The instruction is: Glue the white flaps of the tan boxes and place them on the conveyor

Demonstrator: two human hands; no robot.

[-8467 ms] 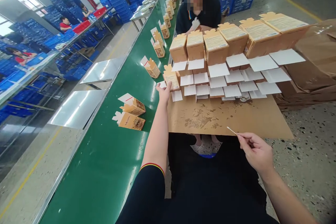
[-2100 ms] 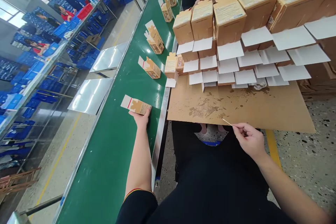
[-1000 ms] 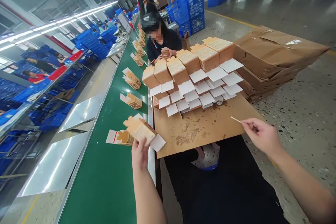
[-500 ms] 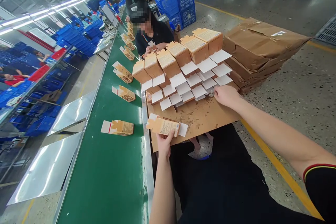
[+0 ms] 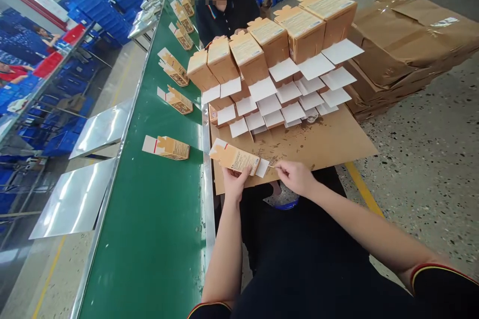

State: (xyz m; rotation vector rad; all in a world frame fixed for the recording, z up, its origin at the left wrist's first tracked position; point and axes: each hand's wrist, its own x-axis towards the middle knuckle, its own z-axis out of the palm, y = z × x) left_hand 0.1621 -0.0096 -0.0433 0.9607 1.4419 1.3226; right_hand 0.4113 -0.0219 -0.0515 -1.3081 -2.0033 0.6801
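My left hand grips a small tan carton lying on the near edge of a brown cardboard sheet, its white flap open to the right. My right hand pinches a thin stick whose tip touches that white flap. Beyond them, rows of tan cartons with white flaps folded out are stacked in tiers on the sheet.
A green conveyor belt runs along the left with a carton and several more lying farther up. A person in a dark shirt works behind the stack. Flattened brown cardboard is piled at the right, blue crates at the back.
My right hand has come back from the foot of the carton stack to the flap of the held carton. My left hand has kept the carton on the sheet's near edge.
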